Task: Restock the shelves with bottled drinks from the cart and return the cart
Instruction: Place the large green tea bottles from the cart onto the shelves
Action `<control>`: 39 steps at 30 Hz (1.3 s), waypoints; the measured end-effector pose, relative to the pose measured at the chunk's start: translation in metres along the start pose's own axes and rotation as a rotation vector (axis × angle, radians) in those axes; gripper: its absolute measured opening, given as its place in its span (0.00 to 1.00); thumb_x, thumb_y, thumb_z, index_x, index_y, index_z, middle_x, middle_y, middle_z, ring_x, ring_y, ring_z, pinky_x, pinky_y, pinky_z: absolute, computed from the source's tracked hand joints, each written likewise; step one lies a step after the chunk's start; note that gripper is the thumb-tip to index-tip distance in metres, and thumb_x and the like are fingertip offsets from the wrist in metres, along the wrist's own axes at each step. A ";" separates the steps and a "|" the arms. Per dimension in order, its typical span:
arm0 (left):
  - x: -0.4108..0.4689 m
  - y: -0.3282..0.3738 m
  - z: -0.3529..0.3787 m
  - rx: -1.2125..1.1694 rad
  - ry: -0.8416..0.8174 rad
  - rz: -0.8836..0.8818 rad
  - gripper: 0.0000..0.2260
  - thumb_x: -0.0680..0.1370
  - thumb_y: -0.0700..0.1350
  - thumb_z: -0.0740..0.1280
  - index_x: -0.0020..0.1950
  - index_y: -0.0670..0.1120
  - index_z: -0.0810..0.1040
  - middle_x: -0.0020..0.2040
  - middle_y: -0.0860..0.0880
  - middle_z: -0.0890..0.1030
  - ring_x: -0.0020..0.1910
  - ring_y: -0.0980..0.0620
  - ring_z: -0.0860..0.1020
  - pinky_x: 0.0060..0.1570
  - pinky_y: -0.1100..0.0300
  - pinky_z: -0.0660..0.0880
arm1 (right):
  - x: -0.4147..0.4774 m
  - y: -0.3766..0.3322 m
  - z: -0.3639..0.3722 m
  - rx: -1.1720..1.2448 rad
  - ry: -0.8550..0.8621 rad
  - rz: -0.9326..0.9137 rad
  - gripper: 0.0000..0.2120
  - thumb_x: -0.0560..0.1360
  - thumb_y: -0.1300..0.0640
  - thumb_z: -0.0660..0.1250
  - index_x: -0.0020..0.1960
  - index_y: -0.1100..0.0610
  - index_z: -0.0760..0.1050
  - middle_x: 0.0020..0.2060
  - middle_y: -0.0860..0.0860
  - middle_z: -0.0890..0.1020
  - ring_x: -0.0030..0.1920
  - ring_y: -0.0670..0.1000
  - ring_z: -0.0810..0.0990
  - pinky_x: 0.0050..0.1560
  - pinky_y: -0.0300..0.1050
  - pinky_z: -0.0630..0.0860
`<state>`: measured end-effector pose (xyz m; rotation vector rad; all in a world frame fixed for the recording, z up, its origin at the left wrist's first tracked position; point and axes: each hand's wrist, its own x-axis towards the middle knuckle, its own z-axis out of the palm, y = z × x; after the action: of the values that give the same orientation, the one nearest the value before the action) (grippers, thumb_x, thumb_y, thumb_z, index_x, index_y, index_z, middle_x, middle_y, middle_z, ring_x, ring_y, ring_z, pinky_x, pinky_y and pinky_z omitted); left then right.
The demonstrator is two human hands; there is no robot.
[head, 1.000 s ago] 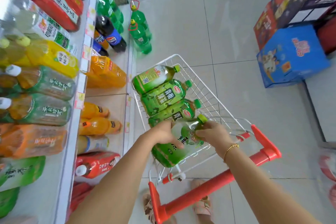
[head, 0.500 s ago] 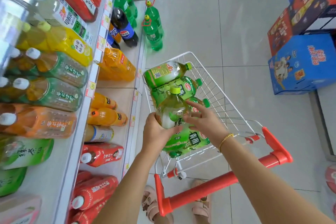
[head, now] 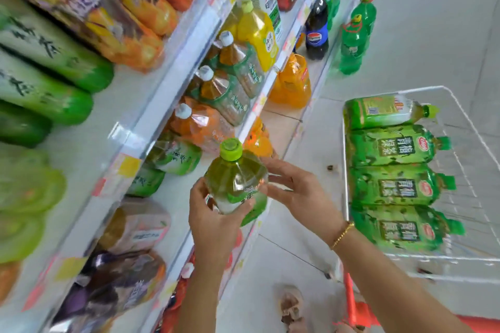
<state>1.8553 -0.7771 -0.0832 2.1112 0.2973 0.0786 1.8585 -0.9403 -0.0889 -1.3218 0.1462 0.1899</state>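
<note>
- Closest to the camera: the left hand (head: 213, 213) has its grip wrapped around the lower body of a clear plastic green tea bottle with a lime-green screw cap (head: 234, 178). The bottle stands roughly upright, cap pointing up at the camera.
- The right hand (head: 300, 192) is on the other side of that bottle with fingers spread wide, fingertips just touching or nearly touching its shoulder. Can't honestly tell if it's gripping. There's a thin gold bead bracelet (head: 342, 235) on that wrist.
- The bottle is held in the air in front of the white multi-tier store shelf (head: 151, 127), just beside its edge and well left of the cart.
- Right side: the white wire shopping cart with red-orange handle (head: 460, 105) has four more green-labelled tea bottles (head: 392, 165) lying on their sides in a row, caps pointing right.
- On the shelf tier behind the held bottle: similar green-labelled bottles, then orange and amber drinks with white caps. It's all pretty blurry.
- Farther back: a dark cola bottle with a blue label (head: 316, 32) on the lowest shelf, and two green bottles with red ring handles (head: 354, 43) standing on the pale tiled floor (head: 433, 21).
</note>
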 end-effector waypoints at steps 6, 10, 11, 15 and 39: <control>0.022 -0.041 -0.047 0.021 0.061 -0.056 0.32 0.59 0.43 0.82 0.55 0.59 0.70 0.55 0.55 0.78 0.54 0.56 0.77 0.56 0.55 0.75 | 0.040 0.025 0.008 -0.266 0.217 0.059 0.11 0.73 0.65 0.69 0.53 0.55 0.79 0.49 0.50 0.82 0.45 0.45 0.81 0.47 0.30 0.75; 0.030 -0.042 -0.036 -0.018 -0.011 -0.045 0.32 0.57 0.46 0.82 0.55 0.60 0.70 0.54 0.59 0.76 0.52 0.67 0.75 0.49 0.69 0.71 | 0.060 0.032 -0.062 -0.499 0.572 0.146 0.12 0.73 0.62 0.66 0.56 0.57 0.79 0.50 0.52 0.82 0.47 0.49 0.79 0.45 0.40 0.74; 0.031 -0.039 -0.029 -0.029 -0.022 -0.045 0.32 0.58 0.45 0.82 0.56 0.59 0.70 0.54 0.60 0.76 0.51 0.68 0.74 0.48 0.70 0.71 | 0.063 0.034 -0.080 -0.548 0.639 0.188 0.13 0.73 0.61 0.66 0.57 0.58 0.78 0.50 0.53 0.82 0.46 0.50 0.78 0.43 0.41 0.74; 0.035 -0.024 0.009 -0.084 -0.039 -0.059 0.29 0.56 0.50 0.79 0.52 0.62 0.71 0.53 0.57 0.78 0.52 0.60 0.78 0.48 0.68 0.74 | 0.073 0.032 -0.146 -0.599 0.882 0.304 0.18 0.73 0.62 0.65 0.63 0.61 0.73 0.49 0.57 0.79 0.47 0.56 0.77 0.43 0.45 0.73; 0.040 0.030 0.149 -0.041 -0.054 -0.130 0.31 0.59 0.38 0.81 0.58 0.45 0.74 0.51 0.52 0.82 0.47 0.62 0.80 0.48 0.69 0.75 | 0.092 0.046 -0.303 0.354 0.676 0.244 0.28 0.66 0.80 0.56 0.53 0.50 0.71 0.45 0.56 0.75 0.42 0.55 0.76 0.40 0.49 0.74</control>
<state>1.9255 -0.9058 -0.1391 2.0444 0.3961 -0.0484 1.9385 -1.2188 -0.2252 -0.9676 0.8768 -0.0845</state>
